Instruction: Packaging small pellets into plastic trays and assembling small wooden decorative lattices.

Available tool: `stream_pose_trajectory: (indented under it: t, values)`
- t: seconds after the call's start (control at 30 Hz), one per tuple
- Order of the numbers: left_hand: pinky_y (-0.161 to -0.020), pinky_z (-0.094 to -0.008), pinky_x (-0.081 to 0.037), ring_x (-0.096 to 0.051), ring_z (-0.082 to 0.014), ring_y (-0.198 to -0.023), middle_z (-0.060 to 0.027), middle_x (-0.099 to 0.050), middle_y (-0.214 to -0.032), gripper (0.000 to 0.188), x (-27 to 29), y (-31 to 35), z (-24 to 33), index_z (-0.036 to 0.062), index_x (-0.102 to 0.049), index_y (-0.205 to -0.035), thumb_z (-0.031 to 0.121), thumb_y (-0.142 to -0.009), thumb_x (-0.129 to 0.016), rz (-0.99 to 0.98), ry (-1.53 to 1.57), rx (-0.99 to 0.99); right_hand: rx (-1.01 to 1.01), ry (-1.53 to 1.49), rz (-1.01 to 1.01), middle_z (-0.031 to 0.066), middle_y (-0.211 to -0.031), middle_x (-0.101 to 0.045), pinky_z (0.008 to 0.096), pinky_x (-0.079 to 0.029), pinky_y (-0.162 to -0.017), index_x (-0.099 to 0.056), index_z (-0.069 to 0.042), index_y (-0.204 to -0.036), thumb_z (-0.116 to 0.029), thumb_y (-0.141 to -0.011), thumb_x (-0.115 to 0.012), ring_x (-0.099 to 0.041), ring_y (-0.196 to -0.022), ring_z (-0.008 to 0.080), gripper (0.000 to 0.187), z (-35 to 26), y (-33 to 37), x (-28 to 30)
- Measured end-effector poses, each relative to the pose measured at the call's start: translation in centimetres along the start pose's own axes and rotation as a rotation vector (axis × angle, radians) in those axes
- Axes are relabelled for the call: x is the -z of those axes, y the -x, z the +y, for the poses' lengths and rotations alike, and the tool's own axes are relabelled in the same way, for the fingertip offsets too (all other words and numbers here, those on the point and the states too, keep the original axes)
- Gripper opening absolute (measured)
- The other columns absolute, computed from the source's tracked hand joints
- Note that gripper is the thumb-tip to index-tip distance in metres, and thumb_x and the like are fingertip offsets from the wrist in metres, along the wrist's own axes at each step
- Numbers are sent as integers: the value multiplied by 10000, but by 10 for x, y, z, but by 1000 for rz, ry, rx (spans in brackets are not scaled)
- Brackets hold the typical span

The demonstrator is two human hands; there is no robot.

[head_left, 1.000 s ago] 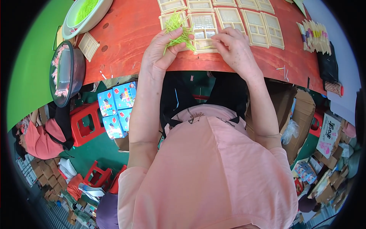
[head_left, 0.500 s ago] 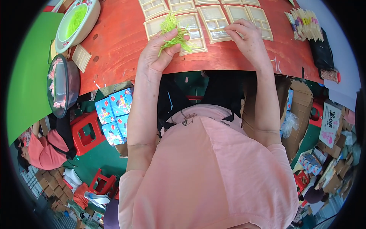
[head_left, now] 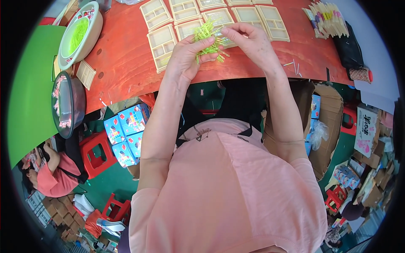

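My left hand (head_left: 184,55) is closed around a loose bunch of thin bright-green sticks (head_left: 206,33), which fan out above and to the right of its fingers. At the right edge of the bunch is my right hand (head_left: 254,45), thumb and forefinger pinched together; what lies between the fingertips is too small to make out. Both hands are over the near part of the red table (head_left: 126,63). Beneath and beyond them lie rows of cream compartment trays (head_left: 161,41). My hands and the bunch partly hide some trays.
At the left stand a white basin (head_left: 98,31) with a green heap and a dark clear bowl (head_left: 79,99) of pink-and-white pieces. A single tray (head_left: 86,75) lies beside them. Wooden sticks (head_left: 331,20) and a black pouch (head_left: 349,50) are at the right. A person (head_left: 63,173) is lower left.
My hands have drawn together: the right has moved left, from over a tray to the bunch, and the left has moved right with the green sticks. The view has shifted slightly.
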State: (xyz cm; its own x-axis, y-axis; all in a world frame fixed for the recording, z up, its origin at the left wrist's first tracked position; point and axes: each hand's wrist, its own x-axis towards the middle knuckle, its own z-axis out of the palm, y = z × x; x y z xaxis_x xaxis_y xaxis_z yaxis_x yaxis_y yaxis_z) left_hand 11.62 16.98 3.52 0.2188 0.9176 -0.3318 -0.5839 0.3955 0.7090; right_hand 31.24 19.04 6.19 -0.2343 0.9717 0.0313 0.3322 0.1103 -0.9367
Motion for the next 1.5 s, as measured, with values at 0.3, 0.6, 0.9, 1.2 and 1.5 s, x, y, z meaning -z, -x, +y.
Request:
stream_pose_trajectory:
  t: [0.3,0.6,0.9,1.2,1.5]
  values:
    - [-668,-269,-624,-720,-263,-904,-143,-689,-1096,360,-16,-14,-4,-40,-598,-1203,12,-867,-717,44,-98,-27,11,142,45,11,-846,-655,263,-453,-762,-712,-20,-1017,-266,-927,-688,-563,-837,89,264,14,4,33]
    - [-641,-279,-618,-717,-295,-913,-157,-687,-1105,352,-30,-28,-4,-33,-597,-1201,-6,-869,-709,62,-60,-19,-165,232,250,12,-895,-673,257,-468,-750,-700,40,-1071,-263,-922,-677,-579,-842,85,338,61,1,79]
    - [-684,-255,-618,-717,-238,-919,-124,-686,-1102,369,-57,-35,-16,-29,-588,-1217,34,-877,-717,-12,-156,21,23,-105,242,37,-967,-690,273,-477,-803,-699,30,-1108,-304,-907,-700,-615,-867,122,389,28,-20,61]
    - [-663,-296,-609,-711,-220,-889,-122,-704,-1082,343,-57,-43,-19,-30,-626,-1176,20,-855,-739,-25,-201,101,-138,-70,139,10,-882,-670,241,-460,-746,-708,8,-1056,-287,-922,-689,-589,-832,80,325,42,-19,91]
    - [-660,-302,-614,-706,-212,-895,-120,-707,-1056,314,-63,-45,-19,-40,-633,-1156,8,-860,-725,-12,-206,104,-129,319,258,32,-861,-675,250,-469,-758,-707,29,-1028,-252,-927,-662,-591,-811,96,302,99,-15,144]
